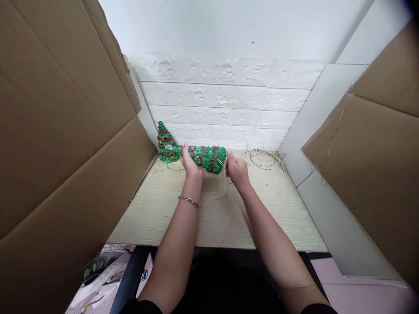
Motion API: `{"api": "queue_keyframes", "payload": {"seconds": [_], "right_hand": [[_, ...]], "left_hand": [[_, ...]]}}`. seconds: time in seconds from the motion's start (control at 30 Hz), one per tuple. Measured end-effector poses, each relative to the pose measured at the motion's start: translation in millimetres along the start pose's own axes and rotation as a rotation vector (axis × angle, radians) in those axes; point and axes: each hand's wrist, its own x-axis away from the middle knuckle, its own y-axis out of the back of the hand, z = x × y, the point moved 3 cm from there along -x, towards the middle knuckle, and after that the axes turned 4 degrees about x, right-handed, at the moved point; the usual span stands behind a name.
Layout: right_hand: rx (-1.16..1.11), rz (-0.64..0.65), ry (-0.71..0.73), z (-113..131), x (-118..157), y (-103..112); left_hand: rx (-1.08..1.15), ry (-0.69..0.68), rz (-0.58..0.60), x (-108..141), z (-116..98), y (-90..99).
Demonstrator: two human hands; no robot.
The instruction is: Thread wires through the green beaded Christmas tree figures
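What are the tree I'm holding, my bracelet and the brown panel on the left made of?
Held tree: glossy beads, perhaps plastic, from its knobbly glints. 
Bracelet: likely shiny metal, given its silvery links. 
Brown panel: matt cardboard, creased with a ragged edge.

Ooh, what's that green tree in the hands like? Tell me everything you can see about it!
The green tree looks bumpy and shiny, as if made of little beads. Curvy red strands cross it. It's held sideways above the pale table, its wide end towards the right hand. The left hand grips around it, and its tip is hard to make out. A pale yellow strand hangs by the wide end. I can't tell whether the right hand touches the tree itself.
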Motion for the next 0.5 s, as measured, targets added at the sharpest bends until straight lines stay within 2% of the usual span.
{"api": "queue_keyframes", "payload": {"seconds": [0.13, 0.23, 0.37, 0.5], "right_hand": [[-0.191, -0.108, 0.063, 2.9, -2.6, 7.9], [-0.186, -0.052, 0.161, 5.9, -2.6, 4.4], [-0.034, 0.042, 0.299, 10.6, 2.4, -5.0], [0.137, 0.131, 0.352, 10.5, 3.9, -10.5]], "left_hand": [[0.134, 0.232, 0.003, -1.0, -0.9, -0.4], [0.151, 0.345, 0.035, -1.7, 1.9, -1.0], [0.106, 0.364, 0.045, -0.8, 6.4, -1.3], [0.091, 0.354, 0.054, -0.5, 8.7, -1.2]]}}
